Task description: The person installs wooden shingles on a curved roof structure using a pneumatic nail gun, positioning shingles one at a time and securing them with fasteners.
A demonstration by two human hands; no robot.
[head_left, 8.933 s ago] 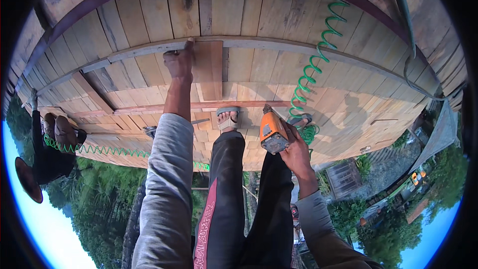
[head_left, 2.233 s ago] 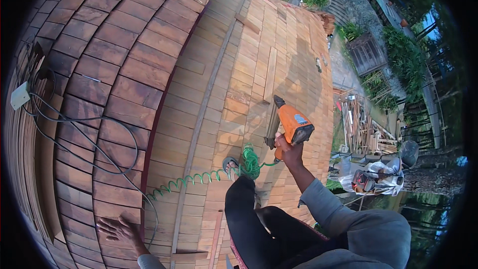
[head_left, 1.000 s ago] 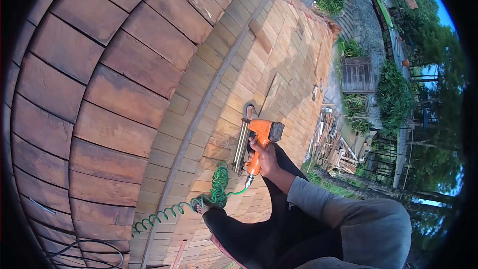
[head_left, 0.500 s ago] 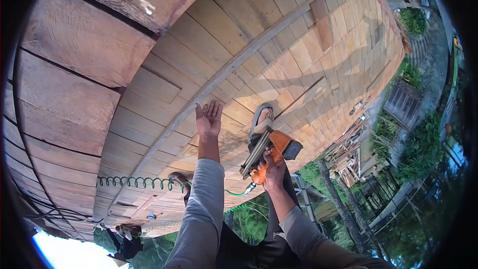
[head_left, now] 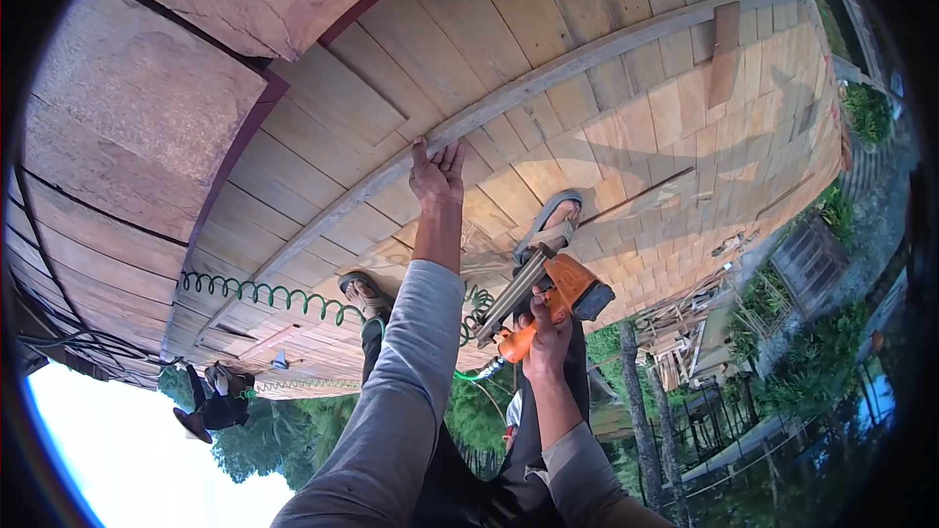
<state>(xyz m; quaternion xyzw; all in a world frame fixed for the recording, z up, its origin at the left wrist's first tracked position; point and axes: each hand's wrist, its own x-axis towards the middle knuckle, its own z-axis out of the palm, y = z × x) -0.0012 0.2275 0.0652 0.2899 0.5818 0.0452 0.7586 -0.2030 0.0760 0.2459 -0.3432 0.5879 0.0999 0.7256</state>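
Note:
My left hand (head_left: 437,174) reaches up to a long, pale wooden batten (head_left: 548,78) that curves across the shingled roof. Its thumb lies over the batten, and the other fingers, slightly bent and apart, meet the batten's lower edge; no grip around it shows. Lower and to the right, my right hand (head_left: 548,347) is wrapped around the handle of an orange and black nail gun (head_left: 567,291). The gun's long metal magazine slants down to the left. From the handle's end, a fitting joins a green air hose (head_left: 264,293), which coils away to the left over the wooden shingles (head_left: 606,171).
A loose brown board (head_left: 724,54) lies across the upper right shingles, and a thin dark stick (head_left: 646,194) rests near my sandalled foot (head_left: 553,220). Large, weathered boards (head_left: 147,108) rise at the left. Another person (head_left: 217,396) is at the lower left. Trees and scrap wood lie beyond the roof edge.
My left hand has moved up to the batten, its fingers now at the edge. The view has shifted, and the nail gun stays in my right hand.

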